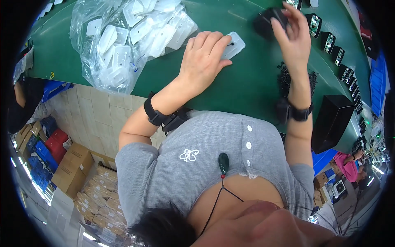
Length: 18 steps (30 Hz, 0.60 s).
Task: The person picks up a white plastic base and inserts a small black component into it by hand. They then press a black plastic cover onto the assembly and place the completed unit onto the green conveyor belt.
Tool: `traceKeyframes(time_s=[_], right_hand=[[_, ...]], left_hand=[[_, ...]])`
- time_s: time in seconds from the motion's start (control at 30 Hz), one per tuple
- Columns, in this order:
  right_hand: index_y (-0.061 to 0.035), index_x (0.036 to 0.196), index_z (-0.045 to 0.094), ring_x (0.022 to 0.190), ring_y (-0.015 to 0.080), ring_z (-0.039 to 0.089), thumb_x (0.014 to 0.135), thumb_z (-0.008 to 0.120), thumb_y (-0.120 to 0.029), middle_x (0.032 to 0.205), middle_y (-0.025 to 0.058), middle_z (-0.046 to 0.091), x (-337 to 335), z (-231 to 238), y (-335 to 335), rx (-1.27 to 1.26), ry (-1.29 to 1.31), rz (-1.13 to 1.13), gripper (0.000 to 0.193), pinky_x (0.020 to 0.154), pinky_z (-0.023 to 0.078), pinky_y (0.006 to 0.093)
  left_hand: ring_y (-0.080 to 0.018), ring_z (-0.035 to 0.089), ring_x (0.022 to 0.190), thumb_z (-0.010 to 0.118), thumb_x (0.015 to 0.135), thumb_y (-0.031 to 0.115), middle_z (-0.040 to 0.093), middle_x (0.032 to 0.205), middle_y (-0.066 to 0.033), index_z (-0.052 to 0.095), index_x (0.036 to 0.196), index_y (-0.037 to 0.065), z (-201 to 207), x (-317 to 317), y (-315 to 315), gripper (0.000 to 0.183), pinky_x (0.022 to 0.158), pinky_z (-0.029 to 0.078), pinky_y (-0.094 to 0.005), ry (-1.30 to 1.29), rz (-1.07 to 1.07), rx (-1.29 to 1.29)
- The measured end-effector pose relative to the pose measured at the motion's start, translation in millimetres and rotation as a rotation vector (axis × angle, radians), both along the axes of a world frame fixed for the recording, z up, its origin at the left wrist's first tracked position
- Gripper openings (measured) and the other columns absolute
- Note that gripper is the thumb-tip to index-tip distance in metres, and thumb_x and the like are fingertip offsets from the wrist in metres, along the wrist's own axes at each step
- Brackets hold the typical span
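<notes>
Okay so a brown cardboard box (pixel 74 169) is sitting there, a red bin (pixel 56 140) is perching just above it, a blue bin (pixel 46 155) is crowding its left, wrapped brown bundles (pixel 103 197) are lying below-right of it, and pale floor tiles (pixel 96 109) are stretching out above it.

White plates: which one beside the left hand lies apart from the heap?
The single plate on the green table, partly covered by the left hand; the heaped plates lie leftward, with the clear bag.

Green table (pixel 247 90); pale tiled floor (pixel 95 106); brown cardboard box (pixel 73 168) at left; bright strip lights (pixel 89 236).
</notes>
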State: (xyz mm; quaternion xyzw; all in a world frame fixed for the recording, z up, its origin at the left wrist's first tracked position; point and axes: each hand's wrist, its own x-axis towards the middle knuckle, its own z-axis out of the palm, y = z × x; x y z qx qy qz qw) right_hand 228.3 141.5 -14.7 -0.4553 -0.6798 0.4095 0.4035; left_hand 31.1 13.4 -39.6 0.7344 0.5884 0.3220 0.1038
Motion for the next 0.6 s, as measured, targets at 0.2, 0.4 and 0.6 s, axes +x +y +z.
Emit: traceKeyframes(time_s=[0.2,0.4,0.6], right_hand=[[-0.0033,0.126,0.058,0.111,0.022,0.058,0.083,0.069,-0.001,0.121,0.0102,0.058,26,-3,-48,0.243,-0.383,0.06,0.045,0.097,0.046,0.0325],[-0.0054,0.12,0.063,0.111,0.0267,0.06,0.08,0.07,0.001,0.12,0.0126,0.062,15,12,-55,0.307,-0.364,0.216,0.042,0.094,0.048,0.0336],[-0.0056,0.12,0.062,0.11,0.0284,0.06,0.079,0.068,0.003,0.12,0.0113,0.062,-4,11,-59,0.281,-0.387,0.424,0.042,0.092,0.049,0.0345]], left_hand=[[-0.0247,0.055,0.113,0.069,0.073,0.004,0.061,0.117,-0.0069,0.058,0.117,0.007,-8,-7,14,0.046,0.091,0.043,-0.037,-0.016,-0.185,0.086],[-0.0278,0.056,0.116,0.061,0.079,-0.004,0.06,0.126,-0.0083,0.058,0.124,0.007,-5,-16,14,0.047,0.097,0.045,-0.0386,-0.271,-0.178,0.07],[-0.0264,0.054,0.122,0.052,0.082,-0.005,0.058,0.131,-0.0084,0.059,0.125,0.007,-16,-20,4,0.045,0.099,0.045,-0.0391,-0.252,-0.178,0.058]])
